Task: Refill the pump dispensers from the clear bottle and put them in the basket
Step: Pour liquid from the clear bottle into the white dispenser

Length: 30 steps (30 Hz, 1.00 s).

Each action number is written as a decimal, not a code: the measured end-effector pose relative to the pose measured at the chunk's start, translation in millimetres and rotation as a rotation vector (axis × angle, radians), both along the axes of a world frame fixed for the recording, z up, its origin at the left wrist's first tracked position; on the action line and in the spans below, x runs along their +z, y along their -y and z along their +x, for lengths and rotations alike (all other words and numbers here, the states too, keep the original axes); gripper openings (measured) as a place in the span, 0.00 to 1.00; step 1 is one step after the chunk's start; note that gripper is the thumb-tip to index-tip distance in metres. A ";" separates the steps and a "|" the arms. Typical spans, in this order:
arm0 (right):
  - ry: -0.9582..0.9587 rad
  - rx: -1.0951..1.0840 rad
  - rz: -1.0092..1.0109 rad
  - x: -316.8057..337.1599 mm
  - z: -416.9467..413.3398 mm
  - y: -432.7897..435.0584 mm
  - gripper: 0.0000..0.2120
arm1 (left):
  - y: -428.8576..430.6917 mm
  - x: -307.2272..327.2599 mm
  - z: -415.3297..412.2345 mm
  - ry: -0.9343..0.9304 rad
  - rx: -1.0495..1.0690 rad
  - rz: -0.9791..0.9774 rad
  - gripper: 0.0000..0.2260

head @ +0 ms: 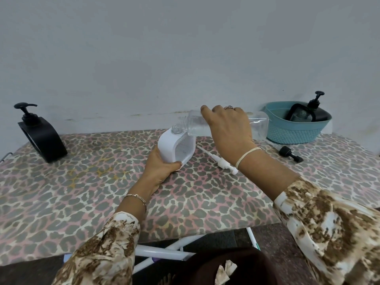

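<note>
My left hand grips the base of a white pump dispenser that stands, pump off, in the middle of the table. My right hand holds the clear bottle tipped almost flat, its open neck right above the dispenser's opening. The white pump head lies on the table just right of the dispenser. A black dispenser with its pump on stands at the far left. The teal basket at the back right holds another black dispenser.
A black pump head or cap lies on the table in front of the basket. The table has a leopard-print cover and stands against a grey wall. White frame tubes show below its near edge.
</note>
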State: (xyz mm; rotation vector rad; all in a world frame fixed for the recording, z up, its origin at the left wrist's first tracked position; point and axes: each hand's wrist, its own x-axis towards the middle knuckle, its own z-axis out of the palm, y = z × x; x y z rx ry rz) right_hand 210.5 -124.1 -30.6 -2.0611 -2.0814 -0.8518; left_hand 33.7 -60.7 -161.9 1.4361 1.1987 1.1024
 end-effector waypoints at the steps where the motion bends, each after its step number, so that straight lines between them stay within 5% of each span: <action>1: 0.005 0.000 0.001 0.4 -0.3 0.1 0.29 | -0.6 -0.4 -0.2 0.001 0.001 -0.005 0.31; 30: 0.004 0.000 -0.006 2.4 -1.9 0.9 0.29 | 3.1 4.5 -1.1 0.023 -0.005 -0.023 0.31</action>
